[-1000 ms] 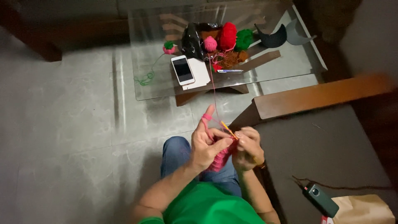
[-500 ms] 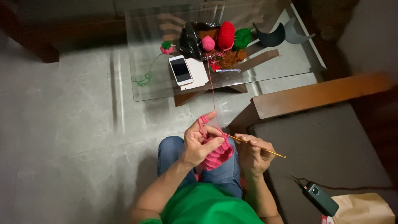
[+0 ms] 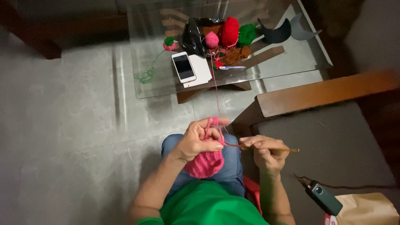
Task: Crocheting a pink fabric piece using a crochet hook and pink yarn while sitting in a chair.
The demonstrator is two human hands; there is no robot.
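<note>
Your left hand (image 3: 199,141) is pinching the pink crocheted yarn piece (image 3: 205,163) beneath its closed fingers (image 3: 213,146); your right hand (image 3: 266,153) fingers are gripping the thin wooden crochet hook (image 3: 266,147) shut.

Setting: home living room, seated craft work.
Grey tile floor (image 3: 62,125); glass coffee table (image 3: 304,54) at top centre with yarn balls (image 3: 229,31) and phone (image 3: 183,66); wooden-armed sofa (image 3: 333,141) at right; paper bag (image 3: 366,208) in lower right corner.
</note>
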